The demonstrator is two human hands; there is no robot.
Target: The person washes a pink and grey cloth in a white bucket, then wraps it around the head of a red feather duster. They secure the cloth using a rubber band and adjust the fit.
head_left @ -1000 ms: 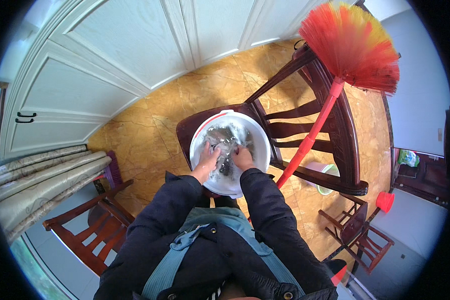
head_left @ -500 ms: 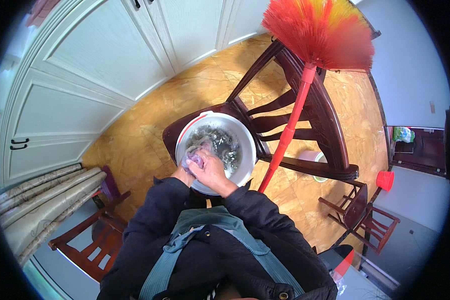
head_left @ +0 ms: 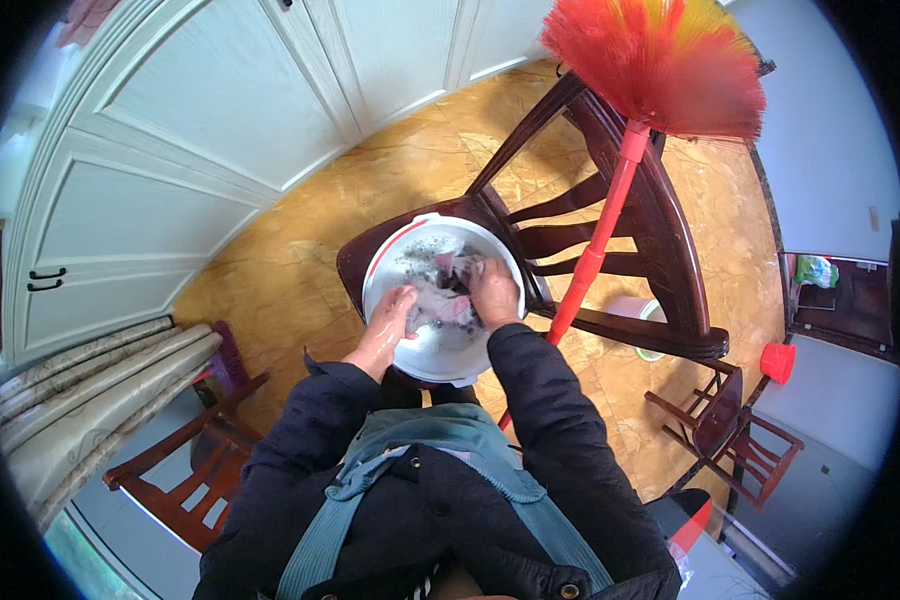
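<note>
A wet, greyish-pink cloth [head_left: 446, 306] lies spread in the white bucket [head_left: 378, 345], amid suds and water. My right hand [head_left: 495, 293] is inside the bucket's right side, its fingers closed on the cloth's bunched, darker part. At the left of the bucket, my left hand [head_left: 387, 325] is wet, with fingers stretched out and thumb apart, beside the cloth's left edge. Whether its fingertips touch the cloth I cannot tell.
A dark wooden chair [head_left: 355, 262] carries the bucket on its seat. Against its back leans a red-handled duster [head_left: 610, 210] with red and yellow bristles. White cabinets [head_left: 210, 110] line the far left. Another bucket [head_left: 638, 310] and a red pail [head_left: 778, 362] stand rightward.
My hands have come apart from a squeeze around the bunched cloth. The cloth is now loosened and spread low in the bucket, with my right hand farther right.
</note>
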